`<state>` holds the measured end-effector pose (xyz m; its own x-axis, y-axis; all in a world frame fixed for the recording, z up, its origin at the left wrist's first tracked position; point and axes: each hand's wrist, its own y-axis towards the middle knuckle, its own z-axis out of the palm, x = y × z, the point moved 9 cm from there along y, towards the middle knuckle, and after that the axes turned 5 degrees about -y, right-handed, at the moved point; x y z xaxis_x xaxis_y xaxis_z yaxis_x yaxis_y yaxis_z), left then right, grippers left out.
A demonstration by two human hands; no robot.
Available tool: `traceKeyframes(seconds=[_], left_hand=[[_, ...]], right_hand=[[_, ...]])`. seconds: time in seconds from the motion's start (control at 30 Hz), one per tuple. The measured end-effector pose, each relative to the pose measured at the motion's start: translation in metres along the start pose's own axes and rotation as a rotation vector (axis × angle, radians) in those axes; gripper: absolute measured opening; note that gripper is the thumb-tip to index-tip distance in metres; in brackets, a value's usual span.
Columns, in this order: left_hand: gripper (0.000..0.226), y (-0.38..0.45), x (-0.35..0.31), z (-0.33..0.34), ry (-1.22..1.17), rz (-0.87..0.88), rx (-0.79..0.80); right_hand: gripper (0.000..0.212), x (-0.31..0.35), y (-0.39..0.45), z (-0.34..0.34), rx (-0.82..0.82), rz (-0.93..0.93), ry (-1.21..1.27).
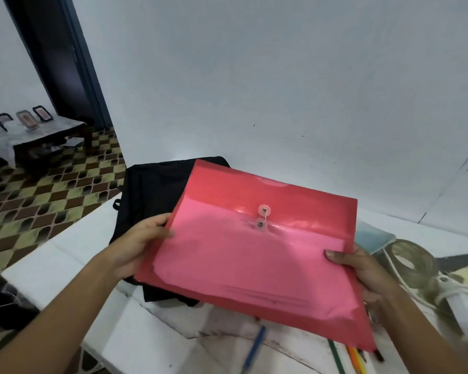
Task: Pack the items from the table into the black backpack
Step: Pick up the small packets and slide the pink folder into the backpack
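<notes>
1. Coloured pencils [355, 357] and a blue pen [255, 346] lay nearest on the white worktop [65, 255], part of the pencils hidden under the folder's lower corner; these looked like items not yet packed
2. Above them, both hands held a red plastic folder [254, 252] clear of the worktop, tilted, its string-and-button clasp [262, 217] fastened and pink paper showing through
3. The left hand [135, 244] gripped the folder's left edge, thumb on top and fingers curled beneath; the right hand [362, 271] pinched the right edge the same way, thumb on the front face
4. Off to the right sat a clear glass jar [414, 260] with white cord [443, 292] and papers beside it, close to the right wrist
5. Behind and partly under the folder lay the black backpack [152, 190], flat on the worktop against the wall; whether its opening was unzipped could not be told
6. The step in hand appeared to be carrying the folder to the bag. To do it well, one hand would probably have to free itself to spread the mouth, while the other fed the folder in narrow edge first, kept flat so the paper would not crease, and steered wide of the jar
</notes>
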<state>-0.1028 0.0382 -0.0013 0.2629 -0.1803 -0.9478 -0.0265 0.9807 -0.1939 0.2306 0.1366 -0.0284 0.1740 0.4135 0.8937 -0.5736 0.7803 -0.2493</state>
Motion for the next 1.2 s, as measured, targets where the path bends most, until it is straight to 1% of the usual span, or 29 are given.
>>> traceKeyframes(seconds=[0.03, 0.07, 0.1, 0.2, 0.23, 0.27, 0.3, 0.33, 0.4, 0.47, 0.57, 0.63, 0.67, 0.7, 0.77, 0.83, 0.9, 0.93, 0.97, 1.0, 1.03, 1.1, 1.13, 1.17, 1.2], left_hand=[[0.069, 0.001, 0.001, -0.006, 0.031, 0.015, -0.041], [0.069, 0.002, -0.001, -0.018, 0.053, 0.022, -0.08], [0.067, 0.002, -0.004, -0.029, 0.072, 0.026, -0.103], [0.062, 0.0, -0.014, -0.06, 0.114, 0.022, -0.1], [0.061, 0.001, -0.016, -0.062, 0.13, 0.027, -0.091], [0.061, 0.002, -0.018, -0.064, 0.141, 0.025, -0.084], [0.06, 0.002, -0.019, -0.068, 0.157, 0.017, -0.076], [0.058, 0.003, -0.02, -0.07, 0.174, 0.013, -0.065], [0.048, 0.004, -0.021, -0.081, 0.209, 0.005, -0.045], [0.028, 0.007, -0.025, -0.093, 0.229, 0.048, -0.129], [0.02, 0.008, -0.034, -0.119, 0.262, 0.228, -0.367], [0.014, 0.002, -0.042, -0.124, 0.431, 0.382, -0.455], [0.013, 0.0, -0.045, -0.119, 0.565, 0.455, -0.46], [0.013, -0.001, -0.045, -0.111, 0.699, 0.532, -0.432], [0.005, -0.004, -0.043, -0.088, 0.963, 0.693, -0.336], [0.03, -0.002, -0.036, -0.067, 1.137, 0.741, -0.227], [0.055, 0.011, -0.019, -0.049, 1.287, 0.611, -0.089], [0.065, 0.017, -0.007, -0.04, 1.365, 0.518, -0.017], [0.074, 0.022, 0.005, -0.033, 1.422, 0.458, 0.024], [0.08, 0.025, 0.013, -0.027, 1.453, 0.414, 0.014], [0.081, 0.028, 0.015, -0.025, 1.444, 0.404, -0.041], [0.075, 0.033, 0.009, -0.031, 1.364, 0.418, -0.2], [0.069, 0.035, 0.005, -0.033, 1.354, 0.42, -0.241], [0.066, 0.039, 0.003, -0.035, 1.373, 0.412, -0.252], [0.071, 0.044, 0.003, -0.039, 1.399, 0.37, -0.245]], right_hand=[[0.043, 0.0, 0.001, 0.003, -0.011, -0.008, 0.017], [0.04, -0.003, 0.002, 0.012, -0.011, -0.016, 0.029], [0.042, -0.005, 0.003, 0.021, 0.0, -0.024, 0.041], [0.081, -0.019, 0.007, 0.054, 0.029, -0.012, 0.042], [0.081, -0.02, 0.006, 0.059, 0.032, -0.012, 0.034], [0.071, -0.022, 0.006, 0.065, 0.029, -0.021, 0.026], [0.054, -0.024, 0.006, 0.07, 0.013, -0.047, 0.027], [0.041, -0.026, 0.005, 0.073, -0.03, -0.067, 0.024], [0.038, -0.037, 0.005, 0.078, -0.12, -0.09, 0.044], [0.041, -0.048, 0.002, 0.079, -0.158, -0.108, 0.076], [0.043, -0.057, -0.008, 0.074, -0.213, -0.128, 0.099], [0.043, -0.058, -0.018, 0.068, -0.251, -0.152, 0.106], [0.043, -0.057, -0.023, 0.064, -0.27, -0.166, 0.107], [0.042, -0.056, -0.028, 0.059, -0.294, -0.181, 0.109], [0.041, -0.056, -0.04, 0.045, -0.361, -0.201, 0.126], [0.04, -0.058, -0.051, 0.032, -0.423, -0.214, 0.141], [0.041, -0.056, -0.06, 0.023, -0.468, -0.236, 0.135], [0.041, -0.055, -0.064, 0.018, -0.486, -0.25, 0.135], [0.042, -0.055, -0.068, 0.013, -0.505, -0.263, 0.142], [0.044, -0.054, -0.071, 0.01, -0.519, -0.278, 0.15], [0.046, -0.055, -0.076, 0.005, -0.538, -0.288, 0.16], [0.054, -0.058, -0.081, -0.003, -0.573, -0.289, 0.183], [0.058, -0.06, -0.084, -0.006, -0.59, -0.289, 0.189], [0.061, -0.061, -0.087, -0.009, -0.607, -0.289, 0.186], [0.063, -0.061, -0.09, -0.01, -0.624, -0.293, 0.184]])
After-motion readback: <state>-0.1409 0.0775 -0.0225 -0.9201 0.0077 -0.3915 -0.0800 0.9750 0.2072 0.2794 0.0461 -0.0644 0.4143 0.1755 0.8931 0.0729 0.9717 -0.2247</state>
